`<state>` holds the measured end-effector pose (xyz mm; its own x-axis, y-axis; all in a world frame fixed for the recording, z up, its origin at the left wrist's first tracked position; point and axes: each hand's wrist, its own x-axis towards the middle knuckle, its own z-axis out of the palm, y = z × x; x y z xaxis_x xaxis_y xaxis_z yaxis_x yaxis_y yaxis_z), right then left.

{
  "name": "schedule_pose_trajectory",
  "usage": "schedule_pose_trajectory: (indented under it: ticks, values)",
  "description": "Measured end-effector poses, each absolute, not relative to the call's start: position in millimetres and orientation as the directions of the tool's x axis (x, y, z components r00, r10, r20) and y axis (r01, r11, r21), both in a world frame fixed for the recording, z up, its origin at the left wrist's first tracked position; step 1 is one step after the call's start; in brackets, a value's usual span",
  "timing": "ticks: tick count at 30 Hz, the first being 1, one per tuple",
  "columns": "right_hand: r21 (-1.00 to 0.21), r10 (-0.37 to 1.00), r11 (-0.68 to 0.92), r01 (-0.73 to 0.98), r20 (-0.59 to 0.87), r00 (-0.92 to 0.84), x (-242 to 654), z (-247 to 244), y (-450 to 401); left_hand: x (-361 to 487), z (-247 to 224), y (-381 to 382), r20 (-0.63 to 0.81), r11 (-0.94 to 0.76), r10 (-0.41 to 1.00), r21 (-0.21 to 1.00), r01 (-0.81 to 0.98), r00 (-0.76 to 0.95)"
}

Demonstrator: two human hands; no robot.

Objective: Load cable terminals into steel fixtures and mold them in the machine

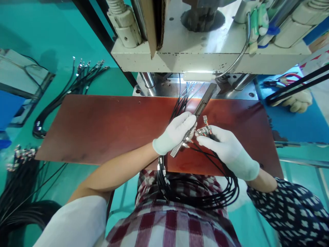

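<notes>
My left hand (177, 132), in a white glove, is closed around a long grey metal bar (205, 99) held at a slant over the reddish-brown board. Small metal connectors (185, 144) stick out along the bar's lower right side. My right hand (227, 147), also gloved, is closed on a bunch of black cables near their silvery connector ends (204, 130), just right of the bar. From there the black cables (205, 202) loop down across my lap and back up under my left hand. Their far ends run toward the machine. The fingertips are partly hidden.
A large white press (205, 61) stands across the back, with a lit metal base under it. The reddish-brown board (108, 127) spans the front. Cable bundles (79, 79) lie on the left. Pliers (269, 83) and a glove (295, 101) rest on a blue surface at right.
</notes>
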<state>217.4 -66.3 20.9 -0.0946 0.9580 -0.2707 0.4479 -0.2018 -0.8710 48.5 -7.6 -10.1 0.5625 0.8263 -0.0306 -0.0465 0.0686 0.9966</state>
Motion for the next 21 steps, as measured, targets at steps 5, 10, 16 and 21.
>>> schedule_pose_trajectory:
  ticks: [5,10,16,21]
  values:
    - [-0.885,0.925,-0.249,0.393,-0.338,-0.176,223.6,21.3,-64.8,47.4,-13.7,-6.2,-0.006,0.052,0.802,0.997,-0.06,0.598]
    - [-0.878,0.962,-0.205,0.433,-0.263,-0.078,219.0,20.1,-65.8,47.6,-14.7,-5.9,0.026,-0.002,0.815,0.999,-0.042,0.579]
    - [-0.817,0.972,-0.146,0.559,-0.225,-0.075,216.2,18.4,-60.2,48.7,-12.5,-5.9,0.007,0.006,0.819,1.0,-0.022,0.573]
    - [-0.88,0.949,-0.21,0.427,-0.288,-0.126,213.5,12.7,-56.2,49.2,-10.4,-7.4,0.002,0.005,0.821,1.0,-0.011,0.571]
